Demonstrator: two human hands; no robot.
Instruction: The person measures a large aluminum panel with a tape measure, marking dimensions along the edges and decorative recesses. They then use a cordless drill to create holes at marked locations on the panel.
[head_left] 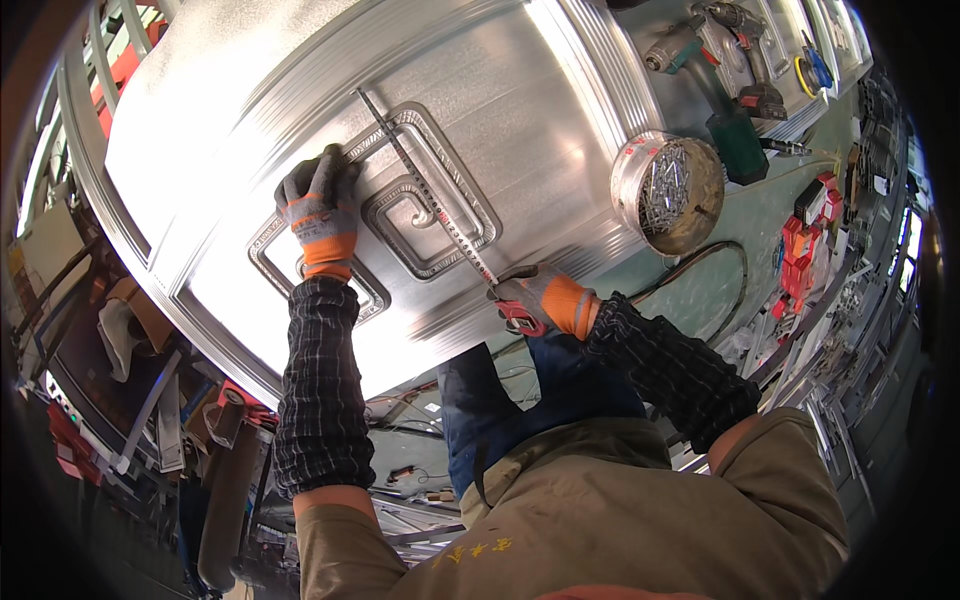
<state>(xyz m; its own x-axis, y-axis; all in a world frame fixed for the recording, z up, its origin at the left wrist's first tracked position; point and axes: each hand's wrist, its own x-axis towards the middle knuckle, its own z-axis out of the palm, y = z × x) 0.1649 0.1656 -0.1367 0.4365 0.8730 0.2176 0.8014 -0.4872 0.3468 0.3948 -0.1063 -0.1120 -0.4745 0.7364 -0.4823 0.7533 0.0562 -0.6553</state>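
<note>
The gloved right hand (535,298), in a grey and orange work glove, is closed around the red case of a tape measure (522,318) at the near edge of the large embossed silver metal door panel (520,110). The steel tape blade (425,190) is drawn out of the case and laid flat on the panel. Its long axis runs diagonally, from the case at the lower right up and away to the upper left, where its tip is seen near the top corner of the raised rectangular spiral pattern (420,205) pressed into the sheet. The pattern is crossed by the blade close to its centre.

The gloved left hand (318,205), in a matching grey and orange glove, is laid on the panel at the left corner of the pattern, fingers bent and pressed to the metal; nothing is seen to be grasped in it, and it lies apart from the blade.

Beyond the panel's right edge, a round clear plastic tub of metal screws (668,190) is set on the green workbench (740,215), with a dark green cordless drill (705,75) lying just behind it
</note>
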